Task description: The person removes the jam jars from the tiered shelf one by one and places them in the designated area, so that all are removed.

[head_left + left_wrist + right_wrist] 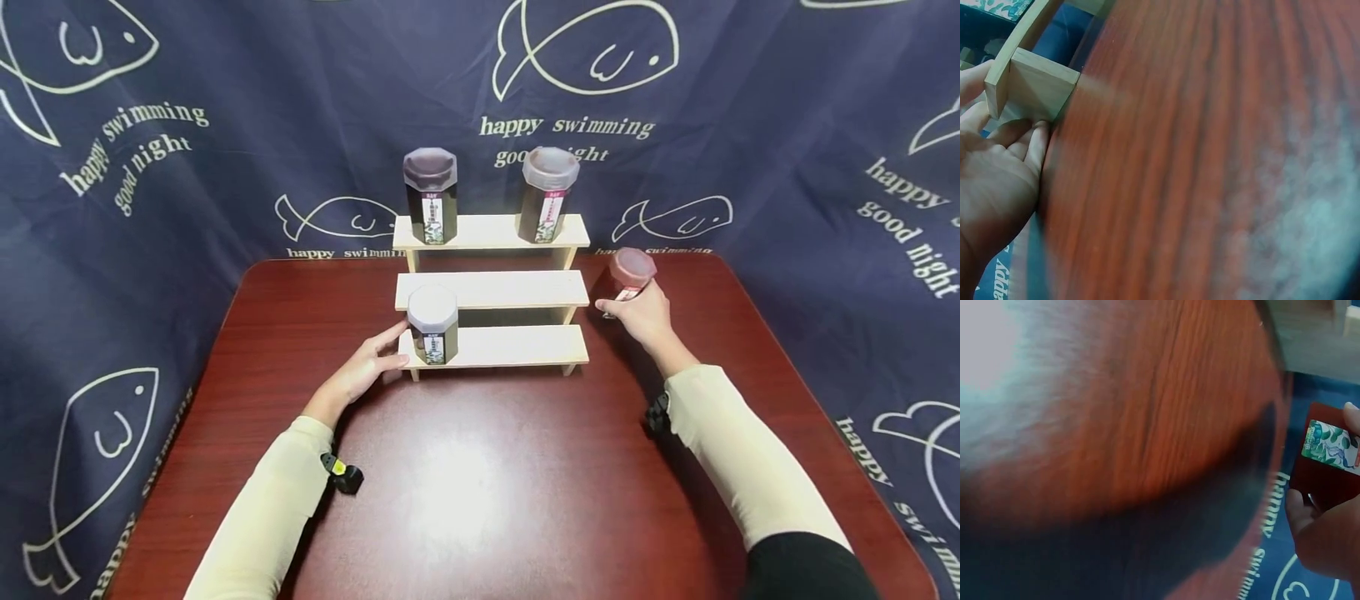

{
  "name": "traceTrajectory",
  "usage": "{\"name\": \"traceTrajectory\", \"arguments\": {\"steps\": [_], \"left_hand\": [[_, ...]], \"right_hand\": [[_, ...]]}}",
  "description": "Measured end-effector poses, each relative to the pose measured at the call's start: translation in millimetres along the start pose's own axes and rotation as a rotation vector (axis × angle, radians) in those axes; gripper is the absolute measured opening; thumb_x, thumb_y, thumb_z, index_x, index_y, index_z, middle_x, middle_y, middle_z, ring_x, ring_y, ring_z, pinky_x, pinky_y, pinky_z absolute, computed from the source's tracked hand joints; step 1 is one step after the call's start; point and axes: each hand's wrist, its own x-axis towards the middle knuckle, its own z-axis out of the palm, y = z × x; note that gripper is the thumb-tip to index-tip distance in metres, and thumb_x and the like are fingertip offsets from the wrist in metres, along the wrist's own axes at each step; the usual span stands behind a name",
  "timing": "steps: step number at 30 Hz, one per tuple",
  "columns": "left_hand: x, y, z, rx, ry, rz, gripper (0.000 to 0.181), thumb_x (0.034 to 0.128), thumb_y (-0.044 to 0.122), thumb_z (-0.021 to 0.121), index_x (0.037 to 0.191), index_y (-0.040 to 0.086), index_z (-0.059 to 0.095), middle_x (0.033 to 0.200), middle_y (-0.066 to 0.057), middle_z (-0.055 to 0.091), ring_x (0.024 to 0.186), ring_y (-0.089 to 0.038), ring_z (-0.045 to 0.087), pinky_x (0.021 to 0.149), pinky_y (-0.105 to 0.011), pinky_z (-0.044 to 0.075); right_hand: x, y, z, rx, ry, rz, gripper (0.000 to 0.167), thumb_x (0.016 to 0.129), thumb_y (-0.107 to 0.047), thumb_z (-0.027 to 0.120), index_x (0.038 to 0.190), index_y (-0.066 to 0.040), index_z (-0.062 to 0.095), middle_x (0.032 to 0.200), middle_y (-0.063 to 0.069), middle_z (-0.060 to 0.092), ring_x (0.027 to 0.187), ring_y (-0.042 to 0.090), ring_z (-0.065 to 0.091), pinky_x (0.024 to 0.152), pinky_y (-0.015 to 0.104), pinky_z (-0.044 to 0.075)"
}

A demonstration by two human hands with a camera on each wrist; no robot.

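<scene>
My left hand (pixel 362 367) grips the left end of a three-step wooden display rack (pixel 517 346), its fingers round the end of the lowest board. In the left wrist view, some of its fingers (pixel 1035 140) curl low beside the rack's leg. Right beside that hand, a dark jar with a whitish lid (pixel 433 325) stands on the lowest step. To the right of the rack, my right hand (pixel 647 317) holds a dark jar with a pinkish-red lid (pixel 632 267). The right wrist view shows this jar's leafy label (pixel 1332 445), partly covered by the hand.
On the top step stand a jar with a dark purple lid (pixel 431 196) and a jar with a pale lid (pixel 550 196). The rack sits toward the back of a glossy red-brown table (pixel 525 467). A dark blue fish-print cloth (pixel 360 108) hangs behind it.
</scene>
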Motion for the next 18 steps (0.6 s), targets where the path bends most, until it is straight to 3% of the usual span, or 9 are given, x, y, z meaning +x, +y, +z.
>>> {"name": "traceTrajectory", "arguments": {"steps": [9,15,18], "left_hand": [[5.5,-2.3,6.5,-0.054,0.0,0.008,0.073,0.0925,0.003,0.061,0.156,-0.005,0.025,0.158,-0.024,0.033,0.136,-0.035,0.04,0.102,-0.018,0.035],[3.2,-1.2,6.8,-0.087,0.001,0.002,0.074,0.0914,0.002,0.06,0.156,-0.005,0.025,0.158,-0.025,0.032,0.135,-0.037,0.04,0.101,-0.018,0.037],[2.0,-2.7,3.1,-0.083,0.014,0.006,0.074,0.0914,0.001,0.06,0.156,-0.006,0.025,0.158,-0.026,0.03,0.137,-0.038,0.037,0.11,-0.03,0.034]], "right_hand": [[22.4,16.2,15.3,-0.095,-0.016,-0.028,0.077,0.075,-0.025,0.086,0.135,0.006,0.05,0.123,0.028,0.063,0.116,0.049,0.055,0.102,0.056,0.04],[19.1,18.2,20.7,-0.106,-0.036,-0.042,0.078,0.078,-0.027,0.084,0.137,0.008,0.046,0.125,0.031,0.06,0.117,0.051,0.053,0.101,0.059,0.04],[18.8,13.6,21.4,-0.098,-0.084,-0.04,0.089,0.078,-0.031,0.086,0.142,0.008,0.038,0.131,0.034,0.056,0.122,0.052,0.05,0.104,0.06,0.038]]}}
